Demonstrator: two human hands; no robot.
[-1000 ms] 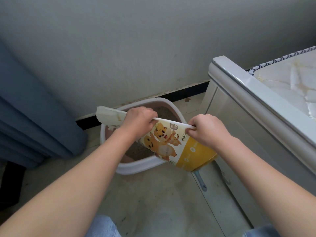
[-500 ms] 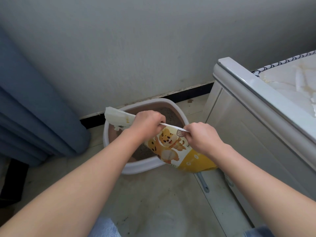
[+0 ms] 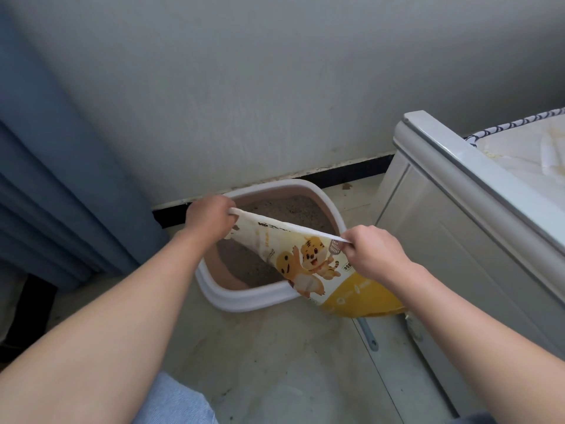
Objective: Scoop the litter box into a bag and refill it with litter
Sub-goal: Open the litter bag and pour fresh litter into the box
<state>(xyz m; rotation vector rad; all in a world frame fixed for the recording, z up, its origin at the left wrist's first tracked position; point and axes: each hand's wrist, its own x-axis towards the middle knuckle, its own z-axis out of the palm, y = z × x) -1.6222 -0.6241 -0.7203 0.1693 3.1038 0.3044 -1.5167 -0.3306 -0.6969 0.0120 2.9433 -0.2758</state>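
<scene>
A white-rimmed litter box (image 3: 244, 298) with pink inner walls stands on the floor against the wall, holding grey litter (image 3: 290, 209). Over its right half hangs a yellow and white litter bag (image 3: 308, 264) printed with cartoon tigers. My left hand (image 3: 211, 218) grips the bag's top edge at its left end, above the box. My right hand (image 3: 373, 252) pinches the same edge at its right end. The bag's lower yellow part reaches the floor right of the box. A grey scoop handle (image 3: 368, 333) pokes out from under the bag.
A white cabinet (image 3: 458, 240) with a mattress (image 3: 526, 154) on top stands close on the right. Blue curtains (image 3: 61, 194) hang at the left. The grey wall with a dark baseboard (image 3: 345, 172) runs behind the box. Beige floor tiles lie in front, near my knees.
My hands have moved apart along the bag's top edge, stretching it taut. The folded flap that stuck out left of my left hand is no longer visible.
</scene>
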